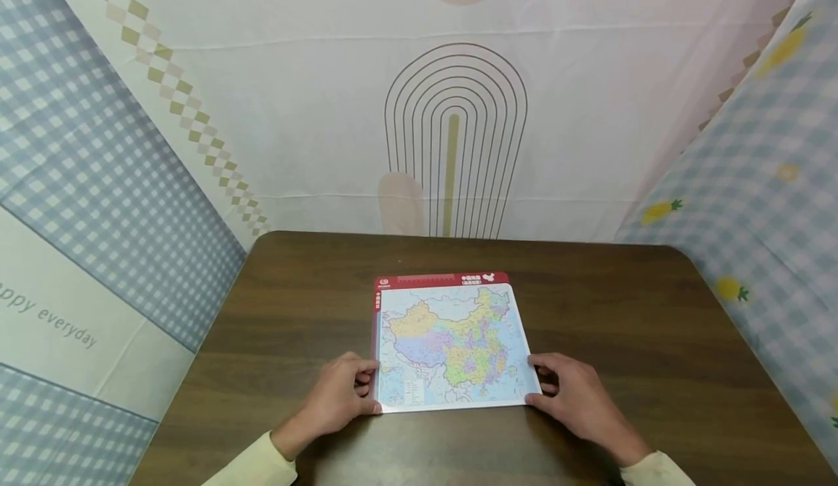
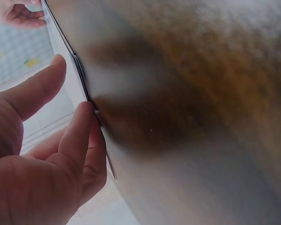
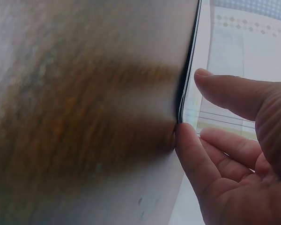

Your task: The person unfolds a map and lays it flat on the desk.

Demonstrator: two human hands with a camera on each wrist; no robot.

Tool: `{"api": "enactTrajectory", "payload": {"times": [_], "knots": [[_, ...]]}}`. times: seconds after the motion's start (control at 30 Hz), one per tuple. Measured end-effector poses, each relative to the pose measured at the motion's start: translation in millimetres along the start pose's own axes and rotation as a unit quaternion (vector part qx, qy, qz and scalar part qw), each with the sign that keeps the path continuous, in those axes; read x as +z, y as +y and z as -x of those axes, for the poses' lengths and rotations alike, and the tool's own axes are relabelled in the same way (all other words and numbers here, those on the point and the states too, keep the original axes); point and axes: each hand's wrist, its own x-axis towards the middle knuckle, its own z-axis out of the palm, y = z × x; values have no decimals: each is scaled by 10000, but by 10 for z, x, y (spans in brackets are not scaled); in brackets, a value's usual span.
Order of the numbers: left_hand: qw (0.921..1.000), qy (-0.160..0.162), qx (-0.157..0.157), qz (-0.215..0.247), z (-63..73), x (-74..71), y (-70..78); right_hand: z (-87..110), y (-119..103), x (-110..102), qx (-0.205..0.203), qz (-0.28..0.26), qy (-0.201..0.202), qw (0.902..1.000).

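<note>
A flat, thin map board (image 1: 452, 348) with a red top border and a coloured map of China lies on the brown table. My left hand (image 1: 343, 391) is at its near left corner, thumb by the near edge and index fingertip against the left side. Mirroring it, my right hand (image 1: 569, 395) holds the near right corner between thumb and index finger. In the left wrist view, the index finger (image 2: 77, 131) meets the board's dark edge, the thumb standing apart above. Much the same shows in the right wrist view, where the index finger (image 3: 194, 154) touches the edge.
A brown wooden table (image 1: 294, 289) with rounded far corners extends round the board. Behind it hangs a pale cloth (image 1: 314, 129) with an arch pattern. Checked cloths flank it, a blue one (image 1: 118, 144) on the left and one with pineapples (image 1: 753, 202) on the right.
</note>
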Motion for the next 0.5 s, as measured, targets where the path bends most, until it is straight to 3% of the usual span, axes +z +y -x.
{"api": "enactTrajectory", "payload": {"times": [0.5], "knots": [[10000, 16, -68, -59, -5, 39, -7, -11, 50, 52, -245, 214, 25, 9995]]}}
